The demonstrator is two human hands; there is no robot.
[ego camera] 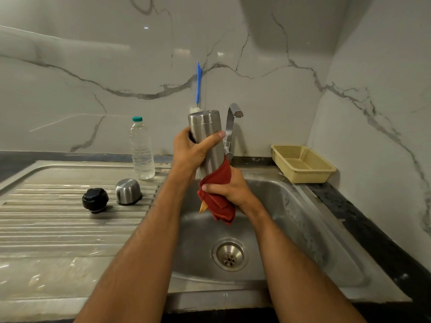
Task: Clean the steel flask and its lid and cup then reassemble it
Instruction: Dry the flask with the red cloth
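Note:
I hold the steel flask (206, 127) above the sink basin (291, 220), tilted slightly, closed end up. My left hand (191, 149) grips its middle with the thumb across the front. My right hand (229, 188) grips a red cloth (219, 206) wrapped around the flask's lower end, which is hidden by the cloth. On the ribbed drainboard (58, 220) to the left, the steel cup (128, 191) stands upside down, with the black lid (95, 200) beside it.
A clear water bottle (141, 149) with a green cap stands behind the cup. The tap (231, 129) rises just behind the flask. A blue-handled brush (198, 82) stands against the marble wall. A yellow basket (303, 163) sits on the counter at the right. The drain (229, 255) is below.

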